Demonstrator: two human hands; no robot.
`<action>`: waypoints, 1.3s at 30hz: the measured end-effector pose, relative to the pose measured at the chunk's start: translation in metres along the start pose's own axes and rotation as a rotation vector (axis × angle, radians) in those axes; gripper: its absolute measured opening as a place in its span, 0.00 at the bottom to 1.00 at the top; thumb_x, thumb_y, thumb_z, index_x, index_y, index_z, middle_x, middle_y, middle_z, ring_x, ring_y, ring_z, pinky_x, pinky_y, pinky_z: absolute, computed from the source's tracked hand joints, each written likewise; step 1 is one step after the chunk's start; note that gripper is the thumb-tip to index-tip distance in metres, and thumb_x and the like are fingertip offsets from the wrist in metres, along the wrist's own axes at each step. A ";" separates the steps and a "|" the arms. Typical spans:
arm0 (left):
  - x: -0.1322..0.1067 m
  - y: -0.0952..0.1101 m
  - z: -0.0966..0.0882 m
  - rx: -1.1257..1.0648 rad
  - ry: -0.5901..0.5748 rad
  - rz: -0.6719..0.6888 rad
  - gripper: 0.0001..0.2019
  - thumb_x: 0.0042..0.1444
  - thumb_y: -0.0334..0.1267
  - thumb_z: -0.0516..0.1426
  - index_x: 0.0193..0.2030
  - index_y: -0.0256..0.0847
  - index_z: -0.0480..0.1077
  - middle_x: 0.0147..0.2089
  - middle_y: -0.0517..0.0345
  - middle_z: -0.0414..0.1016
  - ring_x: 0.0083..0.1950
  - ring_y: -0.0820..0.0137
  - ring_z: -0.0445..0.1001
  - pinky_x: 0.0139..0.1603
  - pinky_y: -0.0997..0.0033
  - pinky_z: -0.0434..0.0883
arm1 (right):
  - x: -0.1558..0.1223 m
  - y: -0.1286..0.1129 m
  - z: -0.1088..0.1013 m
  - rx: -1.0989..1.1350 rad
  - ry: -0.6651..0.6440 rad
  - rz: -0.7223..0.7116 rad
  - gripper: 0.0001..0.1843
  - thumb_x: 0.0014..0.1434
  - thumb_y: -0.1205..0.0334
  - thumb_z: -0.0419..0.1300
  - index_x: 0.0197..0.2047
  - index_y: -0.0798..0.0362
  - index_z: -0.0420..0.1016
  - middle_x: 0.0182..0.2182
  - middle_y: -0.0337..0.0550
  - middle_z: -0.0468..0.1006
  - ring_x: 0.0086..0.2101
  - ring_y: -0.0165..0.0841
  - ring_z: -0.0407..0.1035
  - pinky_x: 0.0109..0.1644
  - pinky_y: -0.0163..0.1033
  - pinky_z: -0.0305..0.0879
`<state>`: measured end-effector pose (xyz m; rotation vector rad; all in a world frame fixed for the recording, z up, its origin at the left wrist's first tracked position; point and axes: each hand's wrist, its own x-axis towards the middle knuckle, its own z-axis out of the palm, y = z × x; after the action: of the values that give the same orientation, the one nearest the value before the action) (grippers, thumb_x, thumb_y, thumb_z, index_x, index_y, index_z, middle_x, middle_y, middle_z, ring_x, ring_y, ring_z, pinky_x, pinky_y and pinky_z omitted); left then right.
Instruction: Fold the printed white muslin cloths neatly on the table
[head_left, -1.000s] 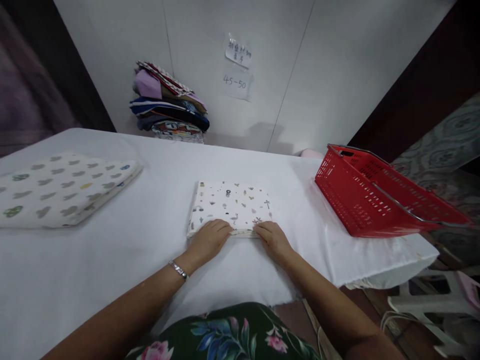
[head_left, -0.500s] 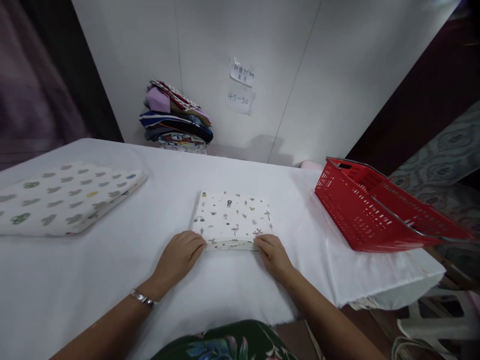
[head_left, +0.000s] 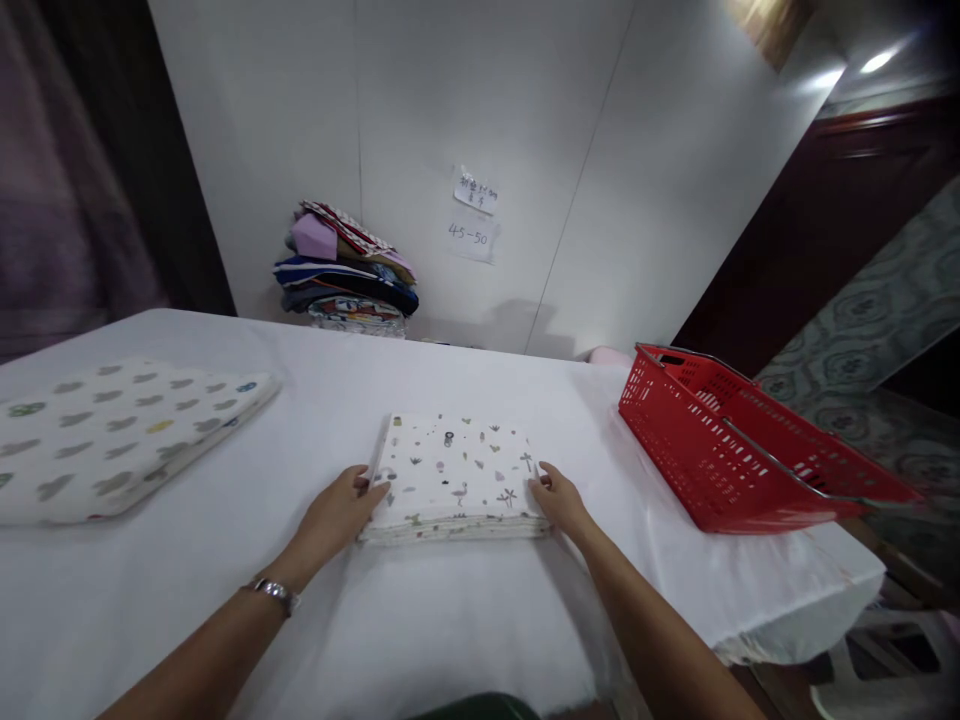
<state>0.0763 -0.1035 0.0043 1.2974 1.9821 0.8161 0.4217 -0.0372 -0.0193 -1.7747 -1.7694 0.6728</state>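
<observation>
A folded white cloth (head_left: 454,465) printed with small plants, a flamingo and other little figures lies flat in front of me, its layered edge facing me. My left hand (head_left: 349,510) grips its left side near the front corner, thumb over the top. On the opposite side my right hand (head_left: 559,500) has its thumb and fingers closed about the right edge. Part of the fingers of both hands is hidden beside the cloth. A silver bracelet (head_left: 276,592) circles my left wrist.
A larger folded white cloth with grey cloud shapes (head_left: 135,425) lies on the left of the white-covered table (head_left: 442,620). At the right edge stands a red perforated basket (head_left: 697,450). Folded fabrics (head_left: 345,270) are piled by the wall, near two paper notes (head_left: 472,215).
My hands have moved from the front corners of the small folded cloth to its left and right sides. The view has tilted up, so everything sits lower.
</observation>
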 end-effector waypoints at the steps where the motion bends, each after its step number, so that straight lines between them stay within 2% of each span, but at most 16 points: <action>1: 0.004 0.000 0.001 -0.003 -0.009 -0.014 0.33 0.47 0.55 0.55 0.57 0.37 0.60 0.51 0.46 0.72 0.34 0.64 0.75 0.36 0.66 0.70 | 0.003 0.000 0.001 -0.035 -0.021 0.022 0.27 0.56 0.55 0.55 0.58 0.54 0.63 0.37 0.45 0.77 0.33 0.34 0.71 0.39 0.39 0.67; 7: 0.015 0.000 0.004 -0.051 -0.092 -0.076 0.39 0.46 0.52 0.56 0.61 0.30 0.54 0.43 0.45 0.76 0.33 0.62 0.76 0.33 0.67 0.70 | 0.009 -0.007 0.002 -0.079 -0.070 0.033 0.35 0.51 0.56 0.60 0.61 0.54 0.59 0.38 0.47 0.76 0.37 0.37 0.71 0.41 0.40 0.66; 13: 0.016 0.000 0.004 -0.126 -0.128 -0.125 0.36 0.44 0.53 0.58 0.57 0.33 0.59 0.44 0.45 0.76 0.37 0.60 0.77 0.35 0.66 0.71 | 0.005 -0.003 -0.002 0.241 -0.124 0.126 0.43 0.47 0.58 0.62 0.64 0.59 0.52 0.37 0.45 0.73 0.35 0.35 0.71 0.39 0.38 0.67; 16: 0.011 -0.001 0.007 -0.126 -0.117 -0.117 0.36 0.45 0.54 0.57 0.58 0.35 0.57 0.42 0.47 0.76 0.37 0.60 0.77 0.35 0.66 0.71 | -0.001 0.001 -0.002 0.412 -0.117 0.150 0.44 0.47 0.58 0.62 0.65 0.57 0.50 0.34 0.42 0.72 0.33 0.35 0.71 0.37 0.38 0.68; 18: 0.004 -0.001 0.011 -0.192 -0.125 -0.122 0.36 0.47 0.53 0.56 0.59 0.35 0.55 0.43 0.47 0.76 0.37 0.61 0.77 0.36 0.66 0.71 | -0.008 0.005 -0.002 0.450 -0.108 0.151 0.45 0.47 0.57 0.62 0.65 0.57 0.50 0.33 0.42 0.72 0.32 0.35 0.71 0.36 0.39 0.68; 21: -0.007 -0.004 0.016 -0.361 -0.147 -0.150 0.35 0.48 0.52 0.56 0.59 0.35 0.54 0.47 0.45 0.74 0.40 0.63 0.77 0.40 0.67 0.72 | -0.018 0.015 -0.003 0.379 -0.122 0.129 0.45 0.47 0.55 0.62 0.65 0.56 0.51 0.34 0.43 0.73 0.32 0.36 0.71 0.35 0.39 0.69; 23: -0.013 -0.006 0.018 -0.391 -0.131 -0.164 0.35 0.48 0.52 0.56 0.60 0.36 0.53 0.50 0.44 0.72 0.42 0.63 0.76 0.43 0.66 0.72 | -0.022 0.020 -0.007 0.233 -0.154 0.103 0.44 0.47 0.55 0.62 0.65 0.56 0.51 0.35 0.44 0.74 0.31 0.36 0.71 0.36 0.40 0.69; 25: -0.018 -0.006 0.017 -0.378 -0.105 -0.162 0.38 0.49 0.52 0.56 0.62 0.36 0.50 0.52 0.43 0.71 0.43 0.62 0.76 0.44 0.65 0.72 | -0.018 0.020 -0.012 0.047 -0.154 0.015 0.42 0.48 0.55 0.62 0.65 0.55 0.53 0.41 0.48 0.73 0.35 0.38 0.71 0.41 0.43 0.68; 27: -0.021 -0.004 0.015 -0.374 -0.084 -0.162 0.40 0.49 0.53 0.56 0.64 0.36 0.48 0.54 0.41 0.69 0.46 0.62 0.75 0.46 0.65 0.71 | -0.007 0.012 -0.016 -0.110 -0.100 -0.151 0.36 0.51 0.56 0.60 0.63 0.55 0.58 0.50 0.52 0.70 0.45 0.41 0.68 0.50 0.46 0.64; 29: -0.025 -0.001 0.013 -0.385 -0.076 -0.167 0.41 0.50 0.53 0.56 0.65 0.36 0.46 0.58 0.40 0.66 0.49 0.62 0.73 0.48 0.66 0.71 | 0.011 -0.004 -0.014 -0.203 -0.048 -0.339 0.30 0.54 0.57 0.57 0.60 0.56 0.62 0.55 0.53 0.66 0.54 0.43 0.61 0.58 0.48 0.57; 32: -0.030 -0.001 0.013 -0.387 -0.064 -0.150 0.39 0.50 0.51 0.56 0.65 0.36 0.47 0.61 0.40 0.61 0.53 0.62 0.71 0.48 0.68 0.71 | 0.046 -0.035 -0.002 -0.275 -0.086 -0.498 0.26 0.56 0.58 0.56 0.58 0.56 0.65 0.56 0.53 0.66 0.57 0.42 0.57 0.61 0.49 0.52; 36: -0.033 -0.011 0.021 -0.400 -0.017 -0.097 0.37 0.49 0.45 0.56 0.64 0.35 0.48 0.63 0.40 0.59 0.54 0.62 0.70 0.45 0.70 0.71 | 0.086 -0.067 0.018 -0.319 -0.272 -0.493 0.27 0.52 0.56 0.61 0.55 0.53 0.68 0.53 0.51 0.70 0.53 0.43 0.63 0.57 0.49 0.57; 39: -0.026 -0.014 0.015 -0.372 -0.026 -0.068 0.37 0.47 0.42 0.56 0.64 0.37 0.49 0.64 0.42 0.57 0.44 0.65 0.74 0.38 0.70 0.72 | 0.103 -0.077 0.020 -0.300 -0.397 -0.375 0.24 0.45 0.55 0.66 0.47 0.52 0.75 0.45 0.48 0.77 0.45 0.43 0.70 0.50 0.46 0.63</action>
<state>0.0888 -0.1297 -0.0115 1.0129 1.7388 1.0683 0.3533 0.0661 0.0219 -1.4879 -2.5045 0.6570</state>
